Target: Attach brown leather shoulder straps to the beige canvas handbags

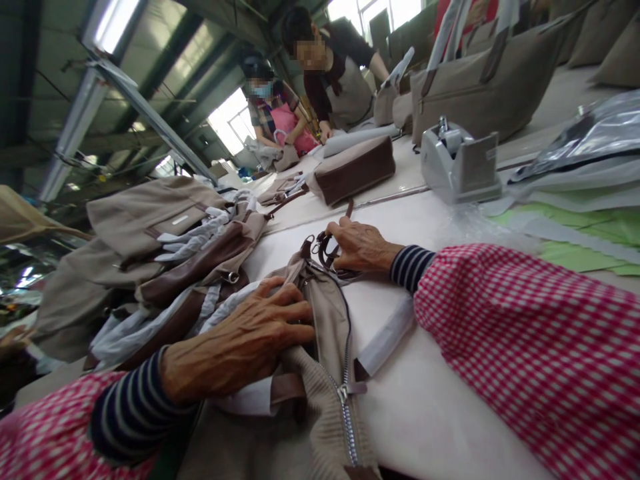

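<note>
A taupe bag [330,400] with brown trim lies before me on the white table, its metal zipper [345,400] partly undone. My left hand [245,333] rests over the bag's open edge, fingers bent and a little apart, the tips partly hidden by the fabric. At the bag's far end, my right hand [360,245] is closed around a brown leather strap [327,250] beside a metal ring. One paper-wrapped handle [387,337] sticks out to the right of the bag; another wrapped handle [255,398] shows under my left wrist.
Several taupe bags [145,227] with wrapped handles are piled at the left. A grey tape dispenser [460,163] stands at the right, near plastic sheets [590,140] and green paper [575,240]. Beyond are a brown-based bag [355,170], a large tote [480,87] and two people [330,73].
</note>
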